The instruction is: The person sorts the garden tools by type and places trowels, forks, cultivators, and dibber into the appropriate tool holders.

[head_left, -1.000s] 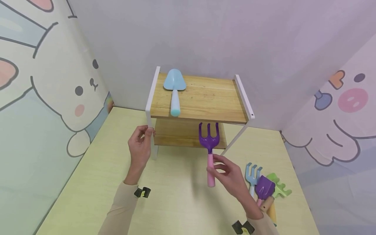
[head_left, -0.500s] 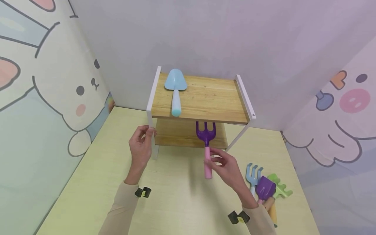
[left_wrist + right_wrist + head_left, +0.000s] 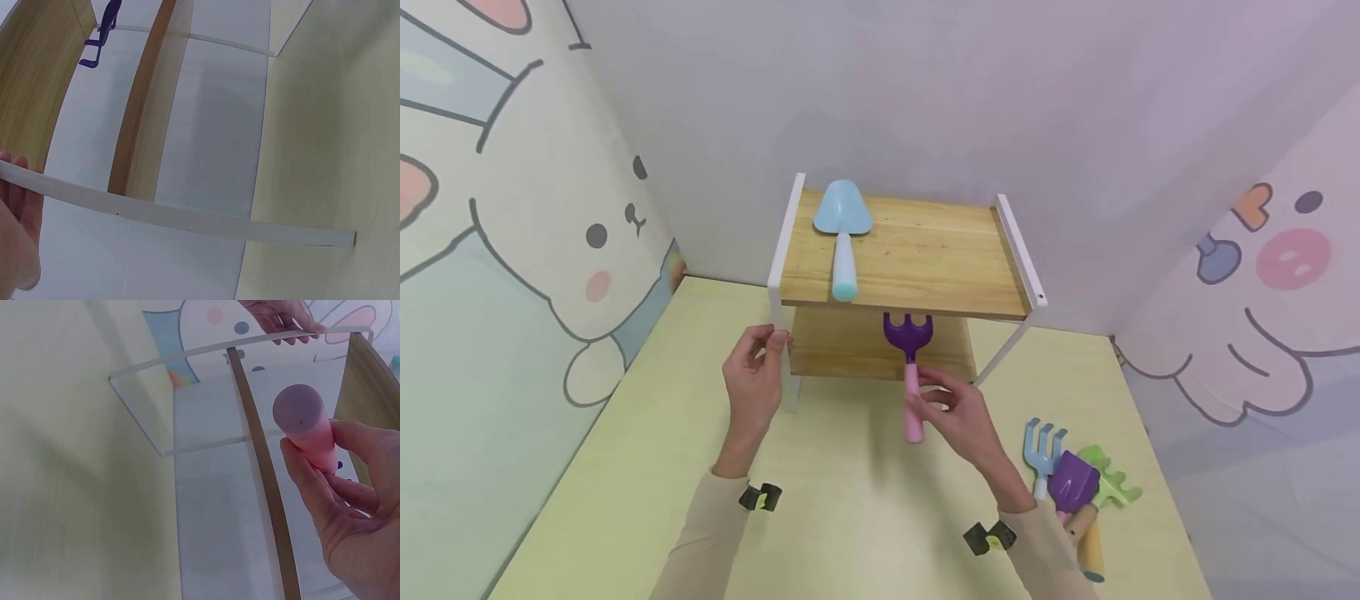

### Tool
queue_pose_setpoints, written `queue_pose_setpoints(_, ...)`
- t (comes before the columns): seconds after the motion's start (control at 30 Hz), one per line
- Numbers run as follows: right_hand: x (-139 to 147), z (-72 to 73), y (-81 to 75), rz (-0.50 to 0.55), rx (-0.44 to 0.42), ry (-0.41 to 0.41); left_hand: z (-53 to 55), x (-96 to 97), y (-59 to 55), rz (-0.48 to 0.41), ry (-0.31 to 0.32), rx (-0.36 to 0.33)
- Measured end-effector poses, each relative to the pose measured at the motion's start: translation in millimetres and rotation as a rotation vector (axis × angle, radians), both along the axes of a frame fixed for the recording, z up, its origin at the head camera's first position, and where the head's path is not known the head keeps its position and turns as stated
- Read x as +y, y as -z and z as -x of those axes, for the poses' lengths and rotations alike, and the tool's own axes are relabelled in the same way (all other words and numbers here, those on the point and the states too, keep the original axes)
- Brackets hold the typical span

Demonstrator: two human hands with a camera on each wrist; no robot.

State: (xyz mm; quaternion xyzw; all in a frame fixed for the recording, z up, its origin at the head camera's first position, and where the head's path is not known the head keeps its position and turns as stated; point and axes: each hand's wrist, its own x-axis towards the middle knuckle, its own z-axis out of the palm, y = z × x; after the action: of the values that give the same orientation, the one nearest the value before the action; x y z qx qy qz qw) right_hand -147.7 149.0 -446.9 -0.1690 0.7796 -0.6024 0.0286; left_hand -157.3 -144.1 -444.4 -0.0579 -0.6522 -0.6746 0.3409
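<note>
A two-tier wooden shelf rack (image 3: 940, 258) with white side frames stands on the table. My left hand (image 3: 754, 371) grips its front left post (image 3: 156, 214) between thumb and fingers. In my right hand (image 3: 951, 408) is a toy garden fork, its pink handle (image 3: 306, 425) pinched between thumb and fingertips. The fork's purple head (image 3: 908, 337) points away from me into the gap between the two boards, and the upper board's front edge hides the tine tips. From the left wrist view, the purple tines (image 3: 95, 55) show between the boards.
A light blue trowel (image 3: 844, 212) lies at the left of the upper board. To the right on the table is a pile: a light blue fork (image 3: 1041, 450), a purple shovel (image 3: 1073, 482), a green rake (image 3: 1116, 483) and tan and yellow handles. Printed cloth walls enclose the table.
My right hand has carried the fork forward and to the left, so its tines pass under the upper board's front edge. The left hand keeps its grip on the post.
</note>
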Motion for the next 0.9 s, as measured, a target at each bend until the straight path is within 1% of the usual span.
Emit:
queue_pose_setpoints(0.07,-3,2.0,-0.7,-0.001,0.003,-0.002,0.2,-0.4,0.3,0.001,0.003,0.008)
queue_pose_setpoints(0.27,-10,8.7,-4.7,-0.032,0.052,-0.010,1.6,0.1,0.6,0.010,0.010,0.027)
queue_pose_setpoints(0.47,-19,19.0,-7.4,-0.022,0.041,-0.036,0.2,-0.2,0.0,0.008,0.000,0.022)
queue_pose_setpoints(0.57,-25,23.2,-8.1,-0.028,0.056,-0.032,-0.2,-0.8,-0.2,0.010,-0.006,0.019)
queue_pose_setpoints(0.77,-36,30.1,-5.3,-0.009,0.073,-0.035,0.2,-1.1,0.5,0.013,-0.003,0.017)
queue_pose_setpoints(0.9,-43,33.6,-3.4,-0.010,0.066,-0.038,0.4,-1.6,1.2,0.009,0.004,0.013)
